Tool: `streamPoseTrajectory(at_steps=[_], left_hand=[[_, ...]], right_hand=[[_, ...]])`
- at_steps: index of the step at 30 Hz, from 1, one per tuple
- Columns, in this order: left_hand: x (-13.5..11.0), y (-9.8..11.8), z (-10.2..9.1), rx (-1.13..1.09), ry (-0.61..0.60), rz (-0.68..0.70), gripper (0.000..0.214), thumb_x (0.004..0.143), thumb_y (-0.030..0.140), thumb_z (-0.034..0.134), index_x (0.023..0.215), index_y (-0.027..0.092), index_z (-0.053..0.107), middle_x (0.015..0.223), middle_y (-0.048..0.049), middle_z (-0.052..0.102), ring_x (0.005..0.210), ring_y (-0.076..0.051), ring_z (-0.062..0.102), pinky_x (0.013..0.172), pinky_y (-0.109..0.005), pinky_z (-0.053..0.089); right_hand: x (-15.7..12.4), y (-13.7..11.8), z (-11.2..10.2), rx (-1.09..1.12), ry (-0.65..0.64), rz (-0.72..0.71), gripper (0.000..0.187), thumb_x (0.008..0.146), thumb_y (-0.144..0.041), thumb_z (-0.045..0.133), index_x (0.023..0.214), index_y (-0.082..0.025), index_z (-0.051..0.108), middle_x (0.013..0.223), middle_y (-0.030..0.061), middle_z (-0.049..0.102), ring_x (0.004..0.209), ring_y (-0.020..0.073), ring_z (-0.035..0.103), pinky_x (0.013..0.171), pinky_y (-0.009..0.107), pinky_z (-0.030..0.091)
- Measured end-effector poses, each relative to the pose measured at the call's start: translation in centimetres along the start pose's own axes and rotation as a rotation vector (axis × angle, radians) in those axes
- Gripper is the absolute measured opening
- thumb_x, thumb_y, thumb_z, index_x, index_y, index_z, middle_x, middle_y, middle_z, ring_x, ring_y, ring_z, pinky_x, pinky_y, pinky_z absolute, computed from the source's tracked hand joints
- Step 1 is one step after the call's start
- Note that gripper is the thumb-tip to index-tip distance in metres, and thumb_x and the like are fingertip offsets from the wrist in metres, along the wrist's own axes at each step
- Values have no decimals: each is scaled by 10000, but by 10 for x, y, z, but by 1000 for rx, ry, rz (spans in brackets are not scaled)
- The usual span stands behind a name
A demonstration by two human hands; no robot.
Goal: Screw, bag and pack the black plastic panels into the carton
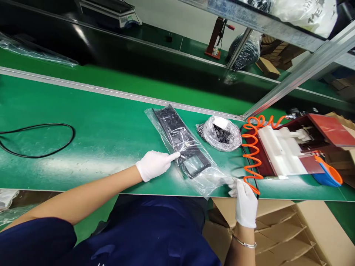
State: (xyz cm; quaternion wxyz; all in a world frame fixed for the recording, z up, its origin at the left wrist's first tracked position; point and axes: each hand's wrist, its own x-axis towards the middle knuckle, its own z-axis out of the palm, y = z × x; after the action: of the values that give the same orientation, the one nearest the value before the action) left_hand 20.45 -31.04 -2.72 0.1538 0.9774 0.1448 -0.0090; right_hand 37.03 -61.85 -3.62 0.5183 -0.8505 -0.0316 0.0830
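Observation:
A long black plastic part sealed in a clear bag (183, 146) lies slantwise on the green work table (105, 136). My left hand (154, 165), in a white glove, presses on the bag's middle with its fingers extended and close together. My right hand (245, 202), also gloved, pinches the open end of the bag at the table's near edge. A small clear bag of black pieces (222, 133) sits just beyond, to the right of the long part.
An orange coiled air hose (251, 155) runs beside a dark red fixture with a white block (280, 149). An orange-rimmed blue cup (328, 177) stands at the right. A black cable loop (39, 140) lies at the left. A divided cardboard box (280, 229) is below the table.

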Motion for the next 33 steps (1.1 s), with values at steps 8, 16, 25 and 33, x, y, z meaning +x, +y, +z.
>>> streamPoseTrajectory(at_steps=[8, 16, 25, 33], left_hand=[[9, -25, -17, -875, 401, -416, 423, 855, 351, 506, 1226, 164, 584, 810, -18, 626, 659, -135, 604, 546, -222, 491], [18, -16, -14, -1732, 396, -653, 421, 868, 241, 620, 1265, 191, 491, 1403, -145, 582, 1159, -193, 658, 933, -348, 591], [38, -4, -41, -1688, 379, -379, 621, 990, 576, 70, 1146, 203, 541, 1184, -117, 686, 1080, -212, 659, 917, -409, 578], [53, 24, -42, -1254, 282, -268, 893, 824, 651, -264, 819, 233, 525, 555, -45, 455, 580, -191, 510, 685, -417, 518]], right_hand=[[27, -56, 26, 176, -83, -187, 515, 849, -553, 627, 1214, -191, 663, 1239, 115, 688, 1068, 206, 667, 873, 350, 547], [32, -74, 103, 81, -734, -59, 197, 739, -330, 722, 847, -167, 740, 651, -19, 681, 536, 121, 567, 528, 247, 495], [-23, -50, 75, -259, -182, -941, 449, 810, -168, 606, 1254, -231, 628, 995, 64, 737, 923, 230, 695, 966, 484, 544], [-45, -8, 72, -464, 117, -1430, 348, 773, -22, 582, 1070, -205, 589, 825, 63, 691, 769, 212, 657, 873, 485, 553]])
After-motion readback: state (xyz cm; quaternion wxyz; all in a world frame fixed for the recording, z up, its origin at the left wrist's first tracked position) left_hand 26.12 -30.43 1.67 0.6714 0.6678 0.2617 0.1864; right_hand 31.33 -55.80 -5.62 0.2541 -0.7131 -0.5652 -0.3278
